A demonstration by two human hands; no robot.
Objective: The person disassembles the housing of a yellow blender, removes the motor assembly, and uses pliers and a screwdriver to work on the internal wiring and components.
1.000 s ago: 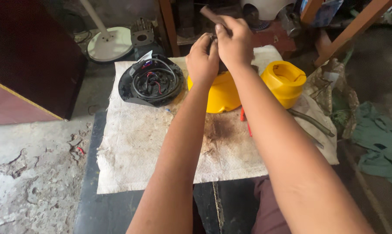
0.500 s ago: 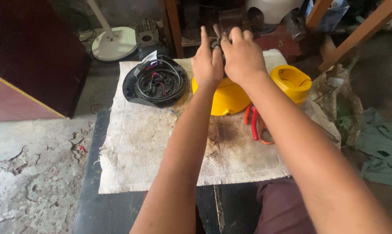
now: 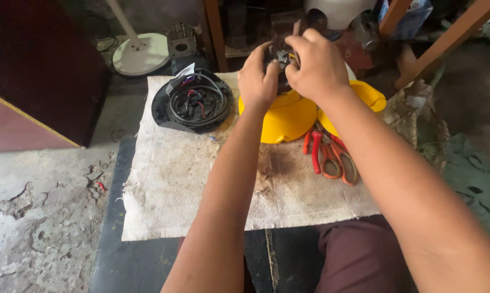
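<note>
Both my hands are raised over the far edge of a stained white cloth [image 3: 201, 184]. My left hand [image 3: 258, 78] and my right hand [image 3: 315, 68] together grip a small dark part [image 3: 282, 54] with a bit of yellow wire on it; most of it is hidden by my fingers. Right below my hands lies a yellow plastic cover [image 3: 283, 116], and a second yellow piece [image 3: 367, 95] shows behind my right wrist. A black round housing [image 3: 193, 103] with coiled black and red wires inside sits left of my left hand.
Red-handled pliers and scissors [image 3: 331, 157] lie on the cloth under my right forearm. The cloth covers a dark bench [image 3: 136, 260]. A white round fan base [image 3: 142, 54] stands behind on the cracked concrete floor. Wooden legs and clutter fill the far right.
My hands have shifted a little while still working the small dark part. The view has tilted, so the red-handled tools now show fully beside my right forearm.
</note>
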